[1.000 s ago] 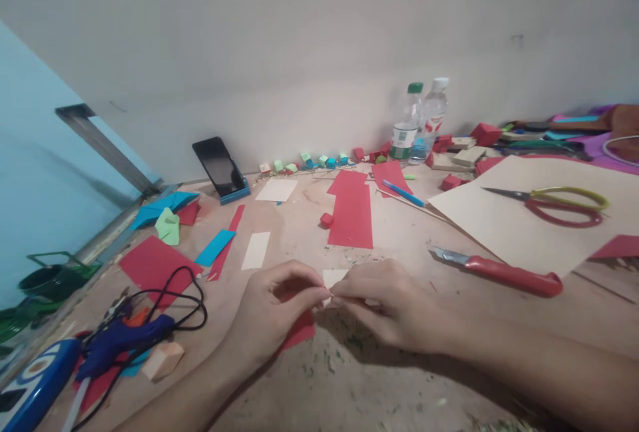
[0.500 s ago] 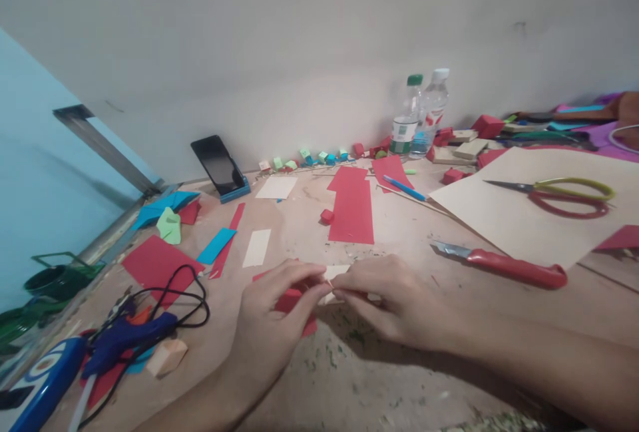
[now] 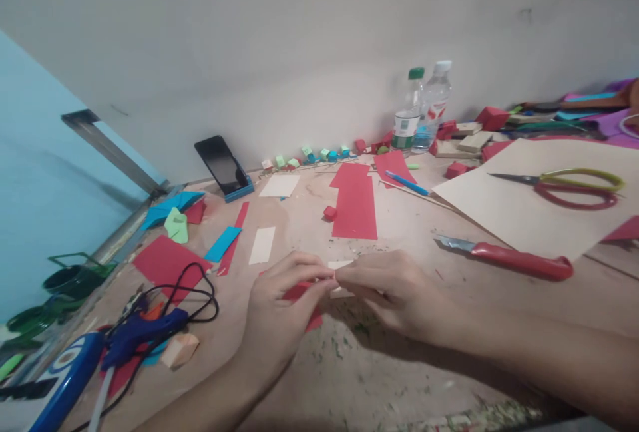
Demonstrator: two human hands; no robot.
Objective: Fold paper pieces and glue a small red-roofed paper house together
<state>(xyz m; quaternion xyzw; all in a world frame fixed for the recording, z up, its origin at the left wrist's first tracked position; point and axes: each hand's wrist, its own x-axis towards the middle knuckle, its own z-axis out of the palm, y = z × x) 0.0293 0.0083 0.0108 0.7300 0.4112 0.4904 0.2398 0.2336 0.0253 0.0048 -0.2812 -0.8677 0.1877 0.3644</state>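
Phone [image 3: 221, 162]: between 9 and 10 o'clock from view centre, dark screen, tilted back in blue stand [image 3: 240, 191]
Green-capped bottle [image 3: 407, 119]: near 2 o'clock, upright, white-capped bottle [image 3: 437, 107] just beside
Paper cubes [image 3: 308, 154]: 12 o'clock, row along wall foot
Scissors [image 3: 539, 182]: 3 o'clock, yellow/red handles, on big pale sheet [image 3: 519, 209]
Cutter knife [image 3: 522, 261]: between 3 and 4 o'clock, red handle, blade exposed
Blue pen [image 3: 407, 183]: 3 o'clock, on desk [image 3: 404, 219]
Glue gun [image 3: 144, 335]: 8 o'clock, dark blue, black cord looped
Peach block [image 3: 180, 351]: between 7 and 8 o'clock, near glue gun
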